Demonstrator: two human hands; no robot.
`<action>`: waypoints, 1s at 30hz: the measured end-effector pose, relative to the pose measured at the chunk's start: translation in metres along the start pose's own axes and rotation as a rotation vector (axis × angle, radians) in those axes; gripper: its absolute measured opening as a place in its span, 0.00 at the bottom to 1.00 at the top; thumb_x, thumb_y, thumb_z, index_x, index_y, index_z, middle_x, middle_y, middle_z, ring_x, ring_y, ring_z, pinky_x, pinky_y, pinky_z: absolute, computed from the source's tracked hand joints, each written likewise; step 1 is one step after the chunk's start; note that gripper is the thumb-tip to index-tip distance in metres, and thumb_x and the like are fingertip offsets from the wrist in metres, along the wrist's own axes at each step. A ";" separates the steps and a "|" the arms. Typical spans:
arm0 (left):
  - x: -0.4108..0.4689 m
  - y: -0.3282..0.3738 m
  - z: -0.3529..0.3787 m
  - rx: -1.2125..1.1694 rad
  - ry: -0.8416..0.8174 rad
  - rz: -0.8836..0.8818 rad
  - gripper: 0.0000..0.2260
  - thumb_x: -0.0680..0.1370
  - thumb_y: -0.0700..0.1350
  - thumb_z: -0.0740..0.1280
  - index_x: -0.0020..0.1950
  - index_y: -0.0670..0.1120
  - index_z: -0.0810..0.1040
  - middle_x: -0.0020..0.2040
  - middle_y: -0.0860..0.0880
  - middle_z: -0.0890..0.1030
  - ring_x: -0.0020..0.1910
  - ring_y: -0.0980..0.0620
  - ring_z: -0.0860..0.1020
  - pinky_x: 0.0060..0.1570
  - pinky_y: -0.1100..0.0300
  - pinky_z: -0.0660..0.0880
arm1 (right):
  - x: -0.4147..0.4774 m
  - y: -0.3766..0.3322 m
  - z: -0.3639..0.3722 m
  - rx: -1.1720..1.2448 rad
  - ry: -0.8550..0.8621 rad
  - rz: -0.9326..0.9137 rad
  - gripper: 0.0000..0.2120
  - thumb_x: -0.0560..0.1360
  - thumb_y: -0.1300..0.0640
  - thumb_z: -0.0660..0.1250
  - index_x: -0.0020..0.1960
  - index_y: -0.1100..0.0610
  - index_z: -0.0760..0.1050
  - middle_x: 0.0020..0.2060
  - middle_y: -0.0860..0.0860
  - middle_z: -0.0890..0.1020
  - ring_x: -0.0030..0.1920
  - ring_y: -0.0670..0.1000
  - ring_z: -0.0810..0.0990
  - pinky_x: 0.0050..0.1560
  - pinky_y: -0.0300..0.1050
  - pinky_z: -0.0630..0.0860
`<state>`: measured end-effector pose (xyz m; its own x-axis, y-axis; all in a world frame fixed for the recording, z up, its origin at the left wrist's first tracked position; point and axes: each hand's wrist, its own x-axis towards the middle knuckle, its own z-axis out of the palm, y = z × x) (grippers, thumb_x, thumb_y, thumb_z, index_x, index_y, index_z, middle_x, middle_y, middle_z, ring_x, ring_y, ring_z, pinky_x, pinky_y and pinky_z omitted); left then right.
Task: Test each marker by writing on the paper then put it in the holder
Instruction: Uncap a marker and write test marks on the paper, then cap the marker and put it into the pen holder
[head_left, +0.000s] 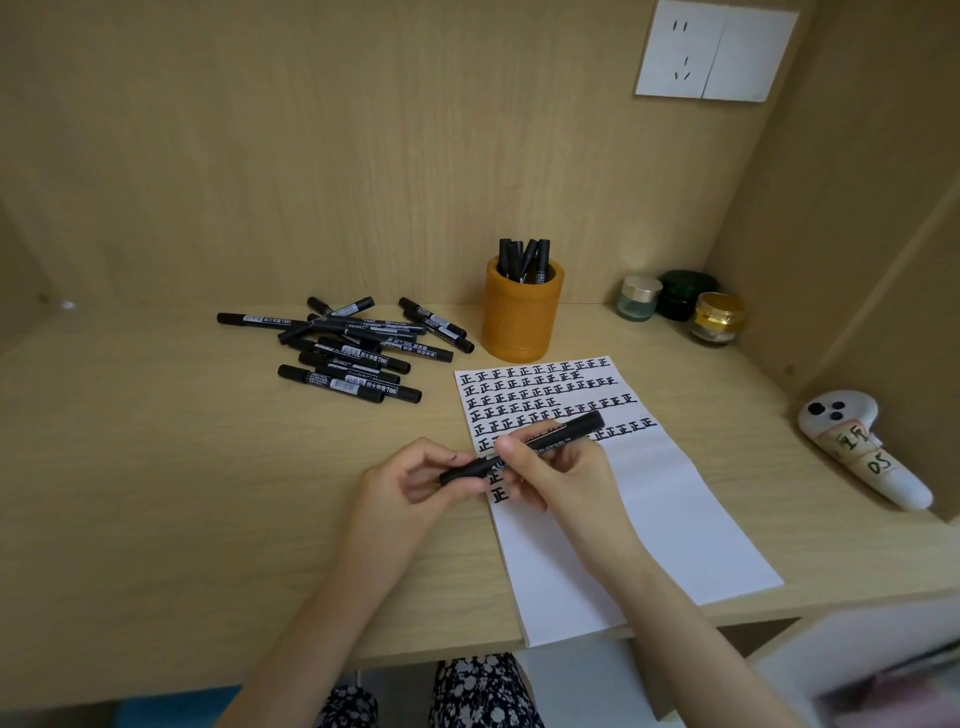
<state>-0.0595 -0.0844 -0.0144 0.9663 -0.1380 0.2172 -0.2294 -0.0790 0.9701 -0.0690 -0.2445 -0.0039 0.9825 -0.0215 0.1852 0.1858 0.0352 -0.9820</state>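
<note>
I see both hands over the paper (675, 499), sharing one black marker (545, 440) that lies slanted above the written rows. My left hand (410, 480) pinches the lower, cap end between fingertips; my right hand (558, 475) grips the barrel near its middle. The marker's far end points up and right, towards the holder (519, 317), an orange cup standing just behind the sheet's top edge with about five markers upright in it. To the left sits a loose pile of markers (348, 351), roughly a dozen, overlapping so I cannot count them exactly. Three small jars (680, 306) cluster at the right rear of the desk (156, 467), and one white controller (857, 447) lies at the right edge
</note>
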 end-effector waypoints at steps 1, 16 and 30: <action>0.000 0.000 0.000 0.002 0.006 0.005 0.09 0.64 0.40 0.75 0.41 0.46 0.80 0.43 0.60 0.84 0.44 0.62 0.82 0.44 0.73 0.75 | 0.001 0.001 0.000 -0.010 -0.002 -0.006 0.04 0.74 0.60 0.69 0.40 0.59 0.79 0.26 0.53 0.75 0.25 0.45 0.71 0.27 0.33 0.67; 0.003 -0.002 0.000 -0.014 0.051 -0.013 0.10 0.62 0.42 0.76 0.43 0.47 0.83 0.43 0.56 0.85 0.44 0.59 0.83 0.46 0.70 0.77 | 0.011 0.011 0.001 -0.015 -0.016 -0.024 0.04 0.73 0.66 0.70 0.45 0.68 0.79 0.25 0.44 0.78 0.29 0.40 0.74 0.33 0.31 0.69; 0.008 0.003 -0.002 0.081 0.118 0.017 0.09 0.69 0.40 0.74 0.45 0.52 0.80 0.40 0.57 0.84 0.39 0.57 0.83 0.41 0.68 0.78 | 0.024 0.008 -0.017 -0.708 0.248 -0.501 0.15 0.73 0.50 0.71 0.59 0.52 0.77 0.51 0.47 0.71 0.47 0.40 0.71 0.49 0.33 0.70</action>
<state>-0.0523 -0.0837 -0.0098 0.9680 -0.0229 0.2498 -0.2502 -0.1581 0.9552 -0.0444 -0.2620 -0.0076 0.7420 -0.0866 0.6648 0.4582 -0.6583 -0.5972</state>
